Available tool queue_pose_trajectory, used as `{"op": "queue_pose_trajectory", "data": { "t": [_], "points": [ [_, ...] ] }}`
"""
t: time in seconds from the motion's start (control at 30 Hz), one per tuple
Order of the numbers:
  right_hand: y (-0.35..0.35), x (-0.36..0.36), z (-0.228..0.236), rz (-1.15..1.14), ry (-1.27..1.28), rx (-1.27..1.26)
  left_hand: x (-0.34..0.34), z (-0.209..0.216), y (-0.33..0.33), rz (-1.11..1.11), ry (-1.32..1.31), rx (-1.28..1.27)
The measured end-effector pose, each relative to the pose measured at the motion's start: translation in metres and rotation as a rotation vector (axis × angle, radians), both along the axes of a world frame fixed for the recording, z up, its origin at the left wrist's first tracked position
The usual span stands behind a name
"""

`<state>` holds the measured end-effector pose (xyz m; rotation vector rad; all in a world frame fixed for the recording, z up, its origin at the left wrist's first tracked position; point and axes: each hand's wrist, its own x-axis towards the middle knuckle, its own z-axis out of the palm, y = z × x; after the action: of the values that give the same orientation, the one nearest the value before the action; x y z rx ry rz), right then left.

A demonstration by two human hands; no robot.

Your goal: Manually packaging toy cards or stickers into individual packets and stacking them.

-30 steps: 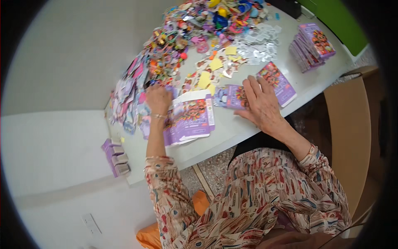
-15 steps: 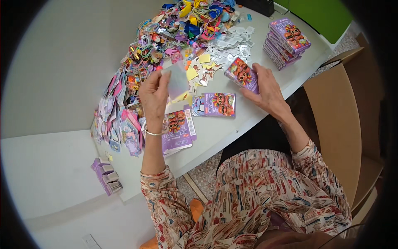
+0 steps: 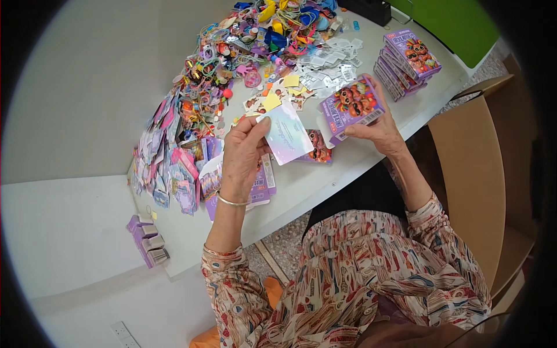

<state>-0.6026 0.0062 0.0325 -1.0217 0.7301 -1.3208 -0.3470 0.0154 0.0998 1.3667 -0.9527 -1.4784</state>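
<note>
Between the thumb and fingers of my left hand (image 3: 246,148) is a pale, shiny, iridescent card (image 3: 287,136), held by its left edge. My right hand (image 3: 380,127) grips a small purple box (image 3: 353,105) with cartoon characters on its front; its lower left end has a flap standing out. The card and the box are close together but apart. Under the card, partly hidden, another purple box (image 3: 321,149) lies on the table. More flat purple cartons (image 3: 264,180) lie beneath and beside my left wrist.
A large heap of small colourful trinkets (image 3: 238,52) covers the table's far side. Near it lie white sachets (image 3: 331,61), yellow papers (image 3: 271,101) and pink-purple packets (image 3: 162,156). Stacked purple boxes (image 3: 406,64) stand at far right, above a cardboard carton (image 3: 467,180). A purple holder (image 3: 147,240) is at left.
My left hand has brought the card rightward and down, closer to the box. My right hand has turned the box, so its flap end now points toward the card.
</note>
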Motion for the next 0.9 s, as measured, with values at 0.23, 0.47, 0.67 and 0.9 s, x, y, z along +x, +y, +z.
{"op": "queue_pose_trajectory", "data": {
  "t": [0.23, 0.47, 0.67, 0.9],
  "points": [
    [0.002, -0.005, -0.015, 0.001, 0.019, 0.0, -0.005, -0.005, -0.005, -0.168, -0.036, 0.047],
    [0.011, 0.005, -0.014, 0.044, 0.176, -0.121, -0.02, -0.023, -0.02, -0.469, -0.206, 0.018],
    [0.017, 0.007, -0.018, 0.069, 0.169, -0.063, -0.027, -0.041, -0.013, -0.386, -0.263, -0.071],
    [0.006, -0.022, -0.01, 0.657, -0.315, 0.153, -0.006, -0.035, -0.033, -0.626, -0.379, -0.162]
  ]
}}
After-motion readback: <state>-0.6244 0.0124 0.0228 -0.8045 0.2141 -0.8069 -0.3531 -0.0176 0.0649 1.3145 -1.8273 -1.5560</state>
